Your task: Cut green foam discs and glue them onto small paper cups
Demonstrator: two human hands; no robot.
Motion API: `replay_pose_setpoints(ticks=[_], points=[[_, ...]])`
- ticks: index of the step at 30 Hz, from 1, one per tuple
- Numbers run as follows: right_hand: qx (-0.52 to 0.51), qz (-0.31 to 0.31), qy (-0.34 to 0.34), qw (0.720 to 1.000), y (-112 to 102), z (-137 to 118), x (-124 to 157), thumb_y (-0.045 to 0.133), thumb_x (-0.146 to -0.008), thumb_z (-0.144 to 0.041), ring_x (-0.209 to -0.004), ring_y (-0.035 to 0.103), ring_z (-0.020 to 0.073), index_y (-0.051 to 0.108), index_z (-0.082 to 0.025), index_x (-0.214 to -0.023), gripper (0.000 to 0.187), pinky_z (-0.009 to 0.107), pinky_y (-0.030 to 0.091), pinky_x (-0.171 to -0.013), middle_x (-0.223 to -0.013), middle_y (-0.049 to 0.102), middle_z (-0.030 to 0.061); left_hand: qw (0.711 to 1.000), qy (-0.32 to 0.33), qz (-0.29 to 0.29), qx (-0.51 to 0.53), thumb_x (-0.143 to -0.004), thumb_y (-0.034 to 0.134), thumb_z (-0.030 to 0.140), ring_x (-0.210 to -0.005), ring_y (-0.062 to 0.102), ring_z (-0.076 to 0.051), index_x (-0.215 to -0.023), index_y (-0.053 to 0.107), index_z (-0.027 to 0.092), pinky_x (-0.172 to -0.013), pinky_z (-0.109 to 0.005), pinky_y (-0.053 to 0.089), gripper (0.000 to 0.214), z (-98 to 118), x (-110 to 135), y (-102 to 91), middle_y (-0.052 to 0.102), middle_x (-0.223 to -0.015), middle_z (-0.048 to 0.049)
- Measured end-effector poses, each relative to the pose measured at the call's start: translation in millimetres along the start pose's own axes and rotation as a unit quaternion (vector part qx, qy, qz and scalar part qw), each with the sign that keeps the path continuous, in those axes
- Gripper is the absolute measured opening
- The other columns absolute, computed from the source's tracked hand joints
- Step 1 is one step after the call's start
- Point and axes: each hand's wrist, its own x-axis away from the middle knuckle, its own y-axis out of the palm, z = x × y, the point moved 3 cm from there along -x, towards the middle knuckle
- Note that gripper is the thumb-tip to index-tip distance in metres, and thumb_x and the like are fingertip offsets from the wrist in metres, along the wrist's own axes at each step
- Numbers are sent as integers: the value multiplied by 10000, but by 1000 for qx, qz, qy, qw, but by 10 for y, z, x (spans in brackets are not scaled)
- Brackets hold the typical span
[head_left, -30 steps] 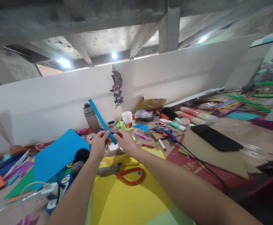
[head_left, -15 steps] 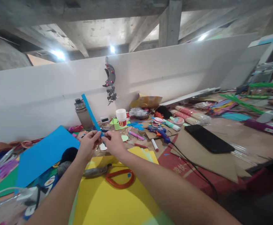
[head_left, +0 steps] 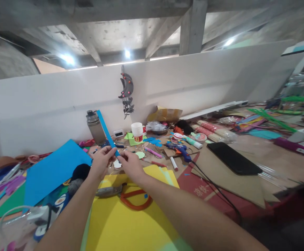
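Observation:
A narrow blue paper strip point(head_left: 106, 131) slants up and to the left from between my hands. My left hand point(head_left: 102, 161) pinches it partway along, fingers closed. Close beside it, my right hand point(head_left: 131, 165) grips the strip's lower end between thumb and fingers. Below my wrists lie scissors with an orange handle point(head_left: 136, 208), resting on stacked yellow sheets point(head_left: 126, 226). A small blue scrap point(head_left: 146, 196) sits by the handle loop. Left of my hands is a large blue sheet point(head_left: 55, 170).
Behind my hands stand a grey bottle point(head_left: 93, 128) and a paper cup point(head_left: 137, 131). To the right are a blue glue gun point(head_left: 184, 153) with its cord, a white marker point(head_left: 173, 163), a black phone point(head_left: 233, 158) and cardboard point(head_left: 227, 179). A grey moon ornament point(head_left: 127, 87) hangs on the wall.
The blue strip has shifted slightly down and right in view with both hands still on it. The whole scene has also shifted a little to the right.

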Motion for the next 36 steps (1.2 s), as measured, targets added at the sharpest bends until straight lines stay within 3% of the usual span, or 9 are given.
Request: replay_pose_setpoints(ticks=[3, 11, 17, 25, 31, 36], points=[[8, 2, -5, 1000, -48, -11, 27, 540, -808, -230, -601, 501, 117, 573, -191, -673, 145, 227, 372, -572, -610, 558, -39, 1000, -7, -17, 5, -615, 796, 363, -466, 488, -67, -689, 608, 145, -456, -178, 361, 296, -47, 9, 44, 562, -543, 20], [16, 4, -25, 1000, -84, 24, -46, 554, -804, -253, -628, 511, 125, 609, -176, -688, 149, 234, 379, -603, -647, 585, -20, 1000, 7, 11, 24, -544, 826, 324, -442, 474, -65, -613, 577, 146, -450, -179, 362, 313, -101, -20, 8, 544, -495, 27], [22, -4, -34, 999, -90, 95, -64, 543, -806, -251, -618, 510, 120, 620, -171, -696, 156, 232, 382, -606, -664, 607, -16, 999, 4, 15, 30, -633, 756, 454, -440, 492, -78, -643, 608, 140, -441, -197, 359, 348, -123, 1, 13, 568, -518, 5], [18, -9, -39, 999, -69, 83, -76, 529, -804, -248, -616, 510, 120, 629, -170, -714, 155, 229, 376, -588, -651, 605, -15, 999, 15, 42, 31, -559, 808, 426, -437, 484, -70, -631, 594, 149, -441, -184, 361, 357, -139, -46, -45, 564, -518, 23], [1, -16, -31, 999, -44, 168, -99, 507, -789, -262, -573, 484, 122, 594, -176, -658, 178, 226, 365, -540, -577, 549, -25, 1000, -2, 6, 20, -593, 786, 447, -447, 492, -68, -678, 628, 139, -453, -188, 365, 356, -79, -25, 25, 572, -529, 15], [-9, -17, -21, 1000, -52, 208, -109, 522, -762, -256, -554, 461, 122, 567, -183, -635, 153, 229, 345, -523, -558, 525, -29, 998, -21, 6, 67, -527, 820, 450, -449, 484, -70, -680, 610, 133, -450, -192, 359, 410, -134, 48, 101, 555, -520, 19]])
